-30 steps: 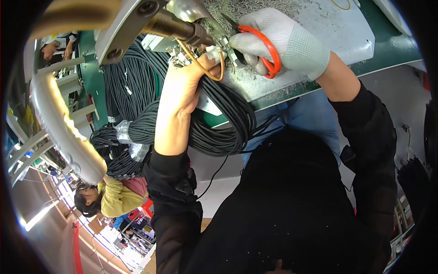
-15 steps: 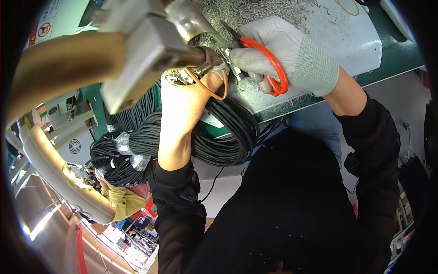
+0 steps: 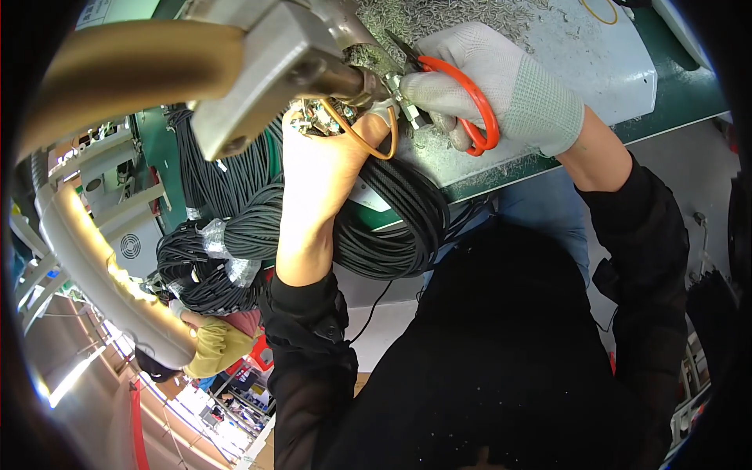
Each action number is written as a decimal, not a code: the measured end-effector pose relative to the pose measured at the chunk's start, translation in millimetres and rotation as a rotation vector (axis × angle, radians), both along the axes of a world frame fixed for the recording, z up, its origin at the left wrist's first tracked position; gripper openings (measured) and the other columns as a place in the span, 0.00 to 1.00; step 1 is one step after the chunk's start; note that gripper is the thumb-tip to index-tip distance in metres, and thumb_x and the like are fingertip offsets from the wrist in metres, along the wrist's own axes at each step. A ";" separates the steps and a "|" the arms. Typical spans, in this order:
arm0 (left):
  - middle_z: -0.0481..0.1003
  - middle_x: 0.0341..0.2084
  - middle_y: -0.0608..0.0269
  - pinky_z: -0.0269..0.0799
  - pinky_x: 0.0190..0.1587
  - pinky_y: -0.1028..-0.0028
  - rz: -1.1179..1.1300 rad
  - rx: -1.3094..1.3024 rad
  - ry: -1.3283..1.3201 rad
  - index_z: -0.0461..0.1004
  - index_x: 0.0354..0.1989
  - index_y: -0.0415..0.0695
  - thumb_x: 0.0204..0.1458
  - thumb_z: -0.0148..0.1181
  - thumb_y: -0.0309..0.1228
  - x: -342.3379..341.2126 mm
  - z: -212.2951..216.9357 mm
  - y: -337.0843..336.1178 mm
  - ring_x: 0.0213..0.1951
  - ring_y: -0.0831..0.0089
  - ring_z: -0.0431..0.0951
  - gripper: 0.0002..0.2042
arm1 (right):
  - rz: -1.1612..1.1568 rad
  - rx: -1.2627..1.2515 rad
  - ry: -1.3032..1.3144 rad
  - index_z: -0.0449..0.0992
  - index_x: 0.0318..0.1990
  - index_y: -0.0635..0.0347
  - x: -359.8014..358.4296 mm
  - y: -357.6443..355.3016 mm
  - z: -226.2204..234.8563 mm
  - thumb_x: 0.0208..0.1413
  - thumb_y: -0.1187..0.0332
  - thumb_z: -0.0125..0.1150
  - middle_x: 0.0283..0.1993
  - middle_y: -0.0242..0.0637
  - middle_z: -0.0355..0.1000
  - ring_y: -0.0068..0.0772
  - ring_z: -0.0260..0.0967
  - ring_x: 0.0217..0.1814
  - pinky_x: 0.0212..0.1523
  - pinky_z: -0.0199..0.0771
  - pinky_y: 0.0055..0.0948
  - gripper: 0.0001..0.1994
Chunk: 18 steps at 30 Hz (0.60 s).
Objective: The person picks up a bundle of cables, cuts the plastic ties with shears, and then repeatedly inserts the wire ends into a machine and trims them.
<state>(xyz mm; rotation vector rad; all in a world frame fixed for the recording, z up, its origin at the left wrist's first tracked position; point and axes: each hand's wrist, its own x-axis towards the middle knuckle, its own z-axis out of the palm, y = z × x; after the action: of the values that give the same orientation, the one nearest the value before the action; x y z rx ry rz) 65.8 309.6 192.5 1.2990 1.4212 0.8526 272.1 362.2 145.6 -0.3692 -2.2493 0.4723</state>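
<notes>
My right hand (image 3: pixel 486 86), in a white knit glove with a green cuff, is closed around red-handled scissors (image 3: pixel 489 129). The dark blades point up and left, apart from any cable. The same hand's thumb and fingers are at a small silver connector (image 3: pixel 413 115). My left hand (image 3: pixel 317 176) is closed around a bunch of small metal connector ends (image 3: pixel 317 117), and its thumb reaches toward the silver connector. An orange-brown loop (image 3: pixel 368 147) hangs over that thumb. A lamp or magnifier head on an arm partly hides the left fingers.
A blurred grey metal clamp block (image 3: pixel 258 74) and tan arm (image 3: pixel 149 66) hang close above the left hand. Coiled black cables (image 3: pixel 392 223) drape off the bench edge. Small metal bits (image 3: pixel 470 16) litter the white sheet (image 3: pixel 603 78). A person in a yellow top (image 3: pixel 215 345) is at lower left.
The view has shifted slightly, so the clamp block and both hands sit a little further right and higher. Both hands keep nearly the same grip.
</notes>
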 end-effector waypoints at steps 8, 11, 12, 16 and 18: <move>0.74 0.23 0.64 0.70 0.33 0.76 0.153 -0.038 -0.303 0.71 0.40 0.37 0.56 0.56 0.29 0.9 -2.8 -23.1 0.26 0.74 0.74 0.08 | -0.220 -1.065 0.091 0.72 0.34 0.65 15.8 -49.3 50.1 0.52 0.68 0.55 0.17 0.33 0.63 0.20 0.65 0.17 0.17 0.64 0.22 0.09; 0.75 0.25 0.62 0.71 0.33 0.75 0.259 -0.011 -0.377 0.68 0.45 0.37 0.59 0.51 0.28 -3.3 -8.1 -44.8 0.26 0.72 0.75 0.09 | -0.253 -1.069 0.168 0.70 0.32 0.66 58.4 -65.3 39.2 0.55 0.65 0.56 0.17 0.30 0.63 0.18 0.63 0.15 0.16 0.62 0.23 0.11; 0.75 0.27 0.61 0.71 0.33 0.75 0.242 -0.026 -0.525 0.66 0.47 0.37 0.59 0.51 0.28 -5.3 -8.9 -52.1 0.27 0.72 0.75 0.11 | -0.244 -1.068 0.163 0.70 0.32 0.66 70.2 -70.6 42.3 0.55 0.65 0.56 0.17 0.30 0.63 0.18 0.63 0.15 0.16 0.62 0.23 0.11; 0.75 0.32 0.58 0.72 0.34 0.74 0.179 -0.095 -0.870 0.64 0.50 0.37 0.60 0.50 0.29 5.6 -2.7 -71.7 0.30 0.71 0.74 0.13 | -0.811 -0.849 -0.276 0.72 0.35 0.64 76.7 -96.4 63.3 0.52 0.64 0.59 0.17 0.36 0.63 0.24 0.64 0.16 0.18 0.62 0.26 0.11; 0.75 0.34 0.57 0.72 0.35 0.74 0.163 -0.168 -0.947 0.64 0.50 0.37 0.60 0.50 0.30 18.0 4.6 -80.7 0.31 0.72 0.74 0.13 | -0.814 -0.359 -0.215 0.73 0.36 0.62 54.7 -109.7 63.9 0.51 0.63 0.61 0.18 0.39 0.64 0.29 0.65 0.17 0.20 0.63 0.26 0.12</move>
<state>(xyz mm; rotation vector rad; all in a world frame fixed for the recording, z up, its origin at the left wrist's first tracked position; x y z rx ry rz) 83.7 228.9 197.1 0.5029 0.8031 1.2068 326.8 252.5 209.6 -1.4977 -1.9740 0.3964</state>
